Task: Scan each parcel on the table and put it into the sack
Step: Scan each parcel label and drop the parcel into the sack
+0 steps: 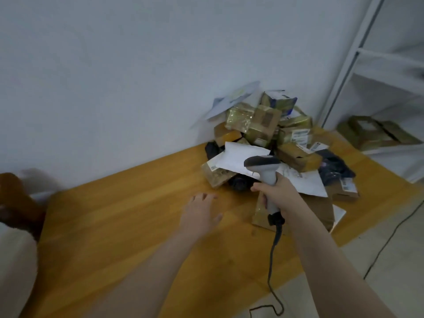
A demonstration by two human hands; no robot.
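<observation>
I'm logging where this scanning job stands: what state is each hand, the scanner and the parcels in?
Left hand: open, fingers spread, holding nothing.
Right hand: grips the scanner by its handle.
Scanner: held upright in front of the parcel pile.
Parcel pile: heaped on the table's far corner.

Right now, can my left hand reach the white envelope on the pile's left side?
Probably yes: the left hand is open and empty, and the white envelope lies at the near left of the pile, with only bare table between.
</observation>
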